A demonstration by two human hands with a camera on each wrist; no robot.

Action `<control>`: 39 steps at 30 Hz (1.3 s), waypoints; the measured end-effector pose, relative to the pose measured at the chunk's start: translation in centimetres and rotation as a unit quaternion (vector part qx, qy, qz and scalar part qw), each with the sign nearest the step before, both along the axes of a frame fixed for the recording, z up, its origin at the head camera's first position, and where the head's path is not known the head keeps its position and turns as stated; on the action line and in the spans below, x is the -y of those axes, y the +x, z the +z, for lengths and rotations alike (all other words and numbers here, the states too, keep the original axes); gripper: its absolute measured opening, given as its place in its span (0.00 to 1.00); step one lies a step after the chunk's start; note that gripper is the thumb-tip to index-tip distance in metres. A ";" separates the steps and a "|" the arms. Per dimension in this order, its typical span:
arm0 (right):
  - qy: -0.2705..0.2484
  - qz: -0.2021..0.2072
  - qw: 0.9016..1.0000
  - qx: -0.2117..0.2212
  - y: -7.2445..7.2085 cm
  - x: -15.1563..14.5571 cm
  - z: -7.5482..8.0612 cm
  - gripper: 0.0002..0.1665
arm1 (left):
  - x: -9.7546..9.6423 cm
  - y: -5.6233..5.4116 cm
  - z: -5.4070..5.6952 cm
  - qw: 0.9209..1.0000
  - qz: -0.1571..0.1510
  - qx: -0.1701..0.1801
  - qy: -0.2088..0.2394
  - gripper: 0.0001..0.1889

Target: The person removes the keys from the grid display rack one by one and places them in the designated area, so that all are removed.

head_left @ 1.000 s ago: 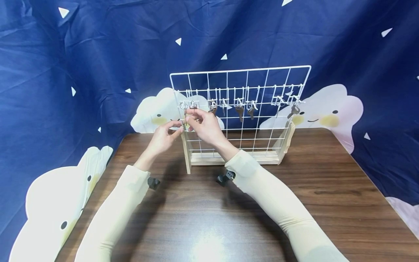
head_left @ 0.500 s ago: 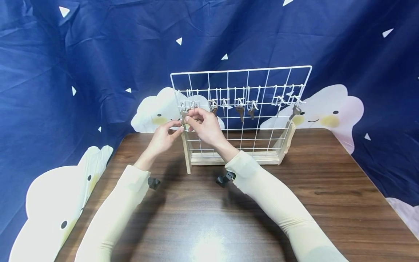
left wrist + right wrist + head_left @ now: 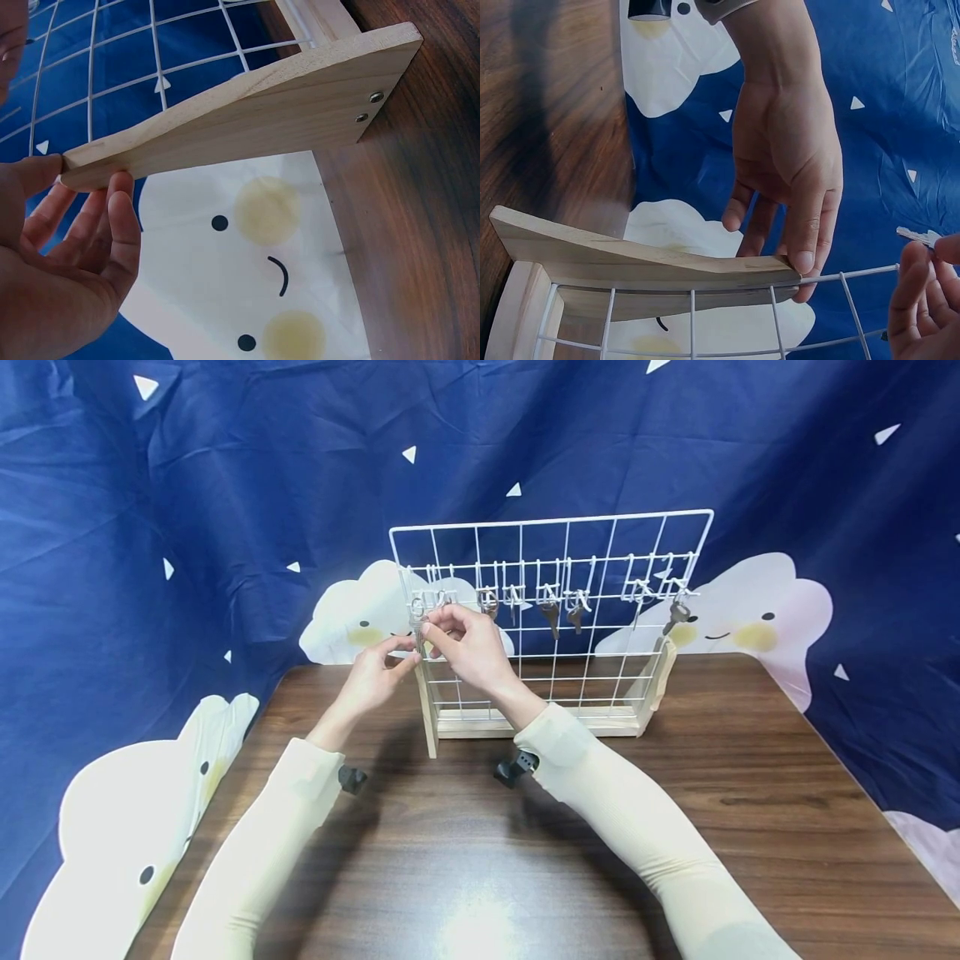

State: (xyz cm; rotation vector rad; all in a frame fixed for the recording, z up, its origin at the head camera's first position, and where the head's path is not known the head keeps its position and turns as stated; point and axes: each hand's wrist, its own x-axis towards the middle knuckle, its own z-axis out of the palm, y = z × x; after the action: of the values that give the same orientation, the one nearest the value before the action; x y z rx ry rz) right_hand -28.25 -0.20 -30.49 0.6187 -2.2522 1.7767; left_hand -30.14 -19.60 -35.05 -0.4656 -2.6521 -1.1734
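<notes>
My left hand (image 3: pixel 371 678) pinches the rounded upper end of the rack's left wooden side piece (image 3: pixel 247 112), thumb on one side and fingers on the other. My right hand (image 3: pixel 477 653) is just right of it, in front of the white wire grid, its thumb and fingertips pinching a small metal key (image 3: pixel 916 235). A metal ring (image 3: pixel 417 608) shows just above that key, by the leftmost hook. Part of the key is hidden by the right fingers. In the right wrist view, the right hand (image 3: pixel 928 300) is cut off at the edge.
The white wire grid rack (image 3: pixel 551 520) stands on a brown wooden table (image 3: pixel 420 835). Several keys, such as a brown key (image 3: pixel 551 617), hang from its white hooks. Its right wooden side piece (image 3: pixel 658 681) leans outward. Blue cloth (image 3: pixel 300 460) with clouds hangs behind.
The key at the leftmost hook has turned, face-on half a second ago and narrow now. My right hand has shifted only slightly; the left keeps its hold on the wood.
</notes>
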 end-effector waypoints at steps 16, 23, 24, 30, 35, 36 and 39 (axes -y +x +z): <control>-0.021 0.015 1.000 -0.017 0.6 -0.1 0.3 0.10 | 0.0 -0.1 -0.1 1.000 -0.003 0.004 0.005 0.17; -0.025 0.021 0.999 -0.029 1.2 -0.3 0.6 0.10 | 0.0 0.0 0.1 1.000 -0.002 0.001 0.003 0.16; -0.025 0.023 0.999 -0.033 1.3 -0.3 0.7 0.10 | 0.0 0.0 0.1 1.000 -0.002 0.000 0.002 0.16; -0.027 0.032 0.998 -0.041 1.9 -0.5 0.7 0.10 | 0.0 0.0 0.0 1.000 -0.005 -0.004 0.003 0.15; -0.022 0.034 0.998 -0.038 2.2 -0.7 0.6 0.10 | 0.0 0.0 0.0 1.000 -0.002 -0.001 0.001 0.15; -0.022 0.035 0.998 -0.036 2.3 -0.8 0.5 0.10 | 0.0 0.0 0.0 1.000 -0.001 -0.001 0.000 0.15; -0.025 0.041 0.998 -0.029 2.4 -0.9 0.4 0.11 | 0.0 0.0 0.0 1.000 -0.002 -0.004 0.000 0.15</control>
State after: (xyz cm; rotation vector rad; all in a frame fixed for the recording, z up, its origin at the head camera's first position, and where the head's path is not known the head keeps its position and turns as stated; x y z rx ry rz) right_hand -25.82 0.74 -30.10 0.7523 -2.1668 1.8207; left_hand -30.11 -19.64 -35.06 -0.4760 -2.6453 -1.1714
